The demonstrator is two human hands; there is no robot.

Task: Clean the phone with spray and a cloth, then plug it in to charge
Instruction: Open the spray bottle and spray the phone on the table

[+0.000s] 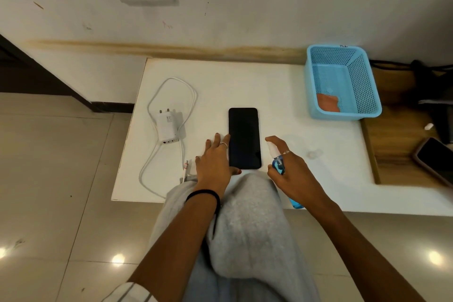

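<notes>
On the white table top point(245, 76), the black slab phone point(244, 138) lies with its long axis from 12 to 6 o'clock. The left hand point(215, 162) rests spread at its 9 o'clock edge; the right hand point(291, 169) grips a blue spray bottle point(278, 160) at 3 o'clock, nozzle toward the screen.

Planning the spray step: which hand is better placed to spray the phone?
Right. The right hand grips the spray bottle with its nozzle toward the phone; the left hand rests flat at the phone's edge.
</notes>
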